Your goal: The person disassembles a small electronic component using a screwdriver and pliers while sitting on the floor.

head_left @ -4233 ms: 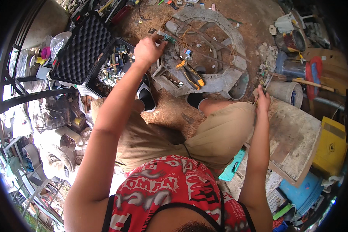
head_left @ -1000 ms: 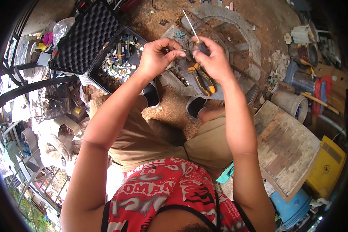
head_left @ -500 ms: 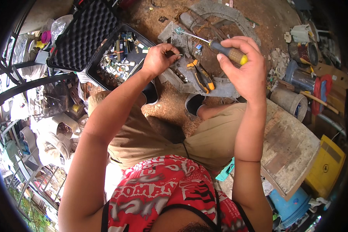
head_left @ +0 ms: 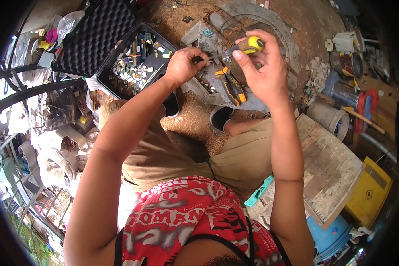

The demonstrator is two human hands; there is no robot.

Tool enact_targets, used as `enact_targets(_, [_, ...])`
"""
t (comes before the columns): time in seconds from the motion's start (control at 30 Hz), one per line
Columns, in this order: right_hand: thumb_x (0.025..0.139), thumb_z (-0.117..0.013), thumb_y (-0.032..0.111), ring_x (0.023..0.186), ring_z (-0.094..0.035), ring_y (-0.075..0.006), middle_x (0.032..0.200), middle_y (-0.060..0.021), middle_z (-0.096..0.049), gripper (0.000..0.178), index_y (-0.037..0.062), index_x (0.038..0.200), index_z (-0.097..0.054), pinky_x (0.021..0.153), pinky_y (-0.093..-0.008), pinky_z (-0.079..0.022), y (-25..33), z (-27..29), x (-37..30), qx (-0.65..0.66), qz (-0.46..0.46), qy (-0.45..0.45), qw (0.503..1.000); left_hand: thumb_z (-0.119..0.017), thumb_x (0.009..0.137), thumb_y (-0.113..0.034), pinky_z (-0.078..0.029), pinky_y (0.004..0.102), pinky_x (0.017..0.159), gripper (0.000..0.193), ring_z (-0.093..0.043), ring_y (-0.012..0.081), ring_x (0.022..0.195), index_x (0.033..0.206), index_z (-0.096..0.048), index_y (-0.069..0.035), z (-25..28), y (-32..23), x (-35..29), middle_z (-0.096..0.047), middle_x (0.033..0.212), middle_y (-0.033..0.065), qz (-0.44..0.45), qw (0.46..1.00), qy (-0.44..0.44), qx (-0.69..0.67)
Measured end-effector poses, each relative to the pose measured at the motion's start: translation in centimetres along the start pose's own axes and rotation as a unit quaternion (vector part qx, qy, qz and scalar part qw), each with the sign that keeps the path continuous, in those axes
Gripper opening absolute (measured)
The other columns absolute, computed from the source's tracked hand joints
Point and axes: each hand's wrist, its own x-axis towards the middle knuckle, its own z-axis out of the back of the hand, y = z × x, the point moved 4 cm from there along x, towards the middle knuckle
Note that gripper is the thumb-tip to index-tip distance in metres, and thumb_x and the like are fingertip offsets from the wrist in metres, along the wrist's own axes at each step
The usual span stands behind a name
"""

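Right hand [head_left: 261, 71] grasping yellow-handled screwdriver [head_left: 246, 45] (shaft hidden), left hand [head_left: 186, 66] pinching its tip, pliers [head_left: 231, 86] below

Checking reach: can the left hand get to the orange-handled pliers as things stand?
Probably yes. The pliers lie uncovered just right of the left hand, nothing between, though its fingers already pinch something small.

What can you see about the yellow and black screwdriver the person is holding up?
The screwdriver has a chunky yellow handle with black grip parts, plastic or rubber by its look. The right hand wraps the handle, thumb pressed on it. It lies nearly level, its thin metal shaft pointing toward the left hand, whose fingers pinch at the tip. It is held above the ground.
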Motion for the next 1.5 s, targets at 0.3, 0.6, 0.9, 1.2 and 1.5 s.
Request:
enact_targets(0.3, [0.085, -0.075, 0.017, 0.079, -0.072, -0.0217, 0.094, -0.0113, -0.068, 0.045, 0.0108, 0.125, -0.055, 0.067, -0.032, -0.058, -0.2, -1.5, 0.6, -0.021, 0.008, 0.022, 1.0, -0.078, 0.077, -0.017, -0.053, 0.0362, 0.076, 0.017, -0.066, 0.0288, 0.083, 0.091, -0.072, -0.01, 0.1, 0.0, 0.0, -0.069, 0.089, 0.0102, 0.012, 1.0, 0.004, 0.006])
enact_targets(0.6, [0.085, -0.075, 0.015, 0.081, -0.072, -0.0235, 0.098, -0.0122, -0.069, 0.045, 0.0108, 0.125, -0.055, 0.07, -0.0336, -0.058, -0.2, -1.6, 0.6, -0.024, 0.009, 0.043, 0.999, -0.078, 0.077, -0.018, -0.053, 0.0367, 0.076, 0.017, -0.065, 0.0294, 0.083, 0.091, -0.073, -0.011, 0.3, -0.4, 0.1, -0.069, 0.088, 0.0102, 0.012, 1.0, 0.007, 0.013])
enact_targets(0.9, [0.088, -0.072, 0.009, 0.09, -0.069, -0.0148, 0.106, -0.0093, -0.066, 0.046, 0.0089, 0.13, -0.053, 0.077, -0.0285, -0.057, 0.2, -2.0, 0.8, -0.062, -0.014, 0.081, 0.995, -0.078, 0.077, -0.022, -0.052, 0.0384, 0.076, 0.02, -0.065, 0.0302, 0.084, 0.092, -0.072, -0.011, 0.2, -0.2, 0.1, -0.068, 0.087, 0.0106, 0.013, 0.999, 0.005, 0.029])
enact_targets(1.2, [0.088, -0.072, 0.013, 0.087, -0.071, -0.0184, 0.103, -0.0113, -0.069, 0.051, 0.0128, 0.134, -0.052, 0.075, -0.0305, -0.057, 0.6, -2.0, 1.5, -0.092, 0.001, 0.091, 0.992, -0.079, 0.077, -0.024, -0.052, 0.0387, 0.076, 0.021, -0.064, 0.0304, 0.084, 0.091, -0.072, -0.01, 0.2, -0.5, 0.1, -0.068, 0.087, 0.0104, 0.006, 1.0, -0.001, 0.025])
enact_targets(1.5, [0.085, -0.072, 0.021, 0.089, -0.068, -0.0364, 0.102, -0.0162, -0.069, 0.055, 0.0193, 0.136, -0.051, 0.074, -0.0431, -0.055, 0.9, -2.7, 2.3, -0.126, 0.04, 0.081, 0.988, -0.08, 0.077, -0.023, -0.052, 0.0391, 0.071, 0.025, -0.064, 0.0322, 0.077, 0.093, -0.071, -0.006, 0.4, -0.6, 0.2, -0.068, 0.084, 0.0132, -0.075, 0.995, -0.035, 0.057])
